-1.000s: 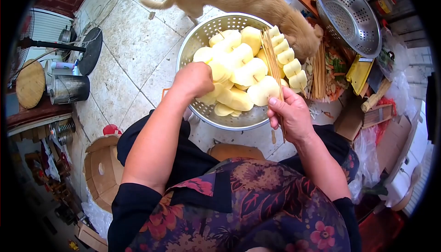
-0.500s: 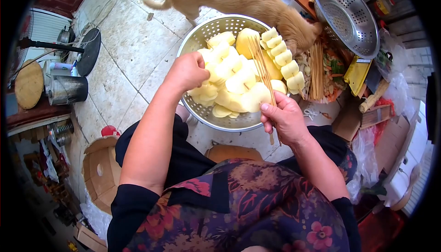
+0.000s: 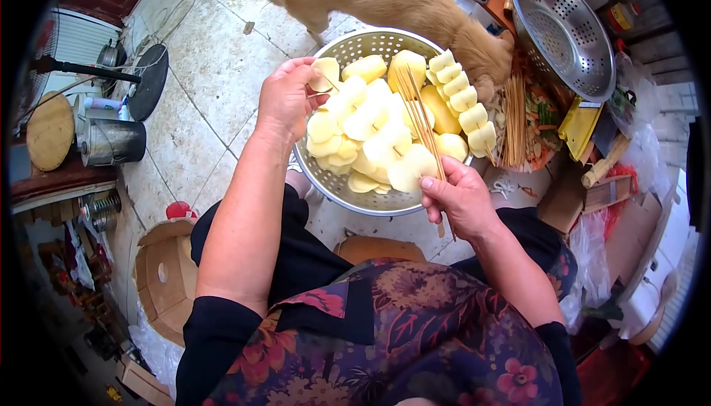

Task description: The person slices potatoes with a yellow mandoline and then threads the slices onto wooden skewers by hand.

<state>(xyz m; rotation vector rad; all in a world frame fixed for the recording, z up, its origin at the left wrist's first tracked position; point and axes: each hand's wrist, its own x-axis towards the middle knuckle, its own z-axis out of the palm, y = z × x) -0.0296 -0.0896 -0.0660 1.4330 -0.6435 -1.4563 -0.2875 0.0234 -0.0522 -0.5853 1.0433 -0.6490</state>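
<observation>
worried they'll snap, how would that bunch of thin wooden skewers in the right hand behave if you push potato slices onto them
The skewers look thin and long, so they probably flex and could snap under sideways force. Loaded with potato slices, they fan apart beyond the right hand, so the bundle likely feels top-heavy. The pale cut slices may be slippery; the left hand pinches one.

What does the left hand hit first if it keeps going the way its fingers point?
The left hand, pinching a potato slice, points right across the colander. It would probably first meet the skewered potato slices held by the right hand; depth is unclear.
</observation>
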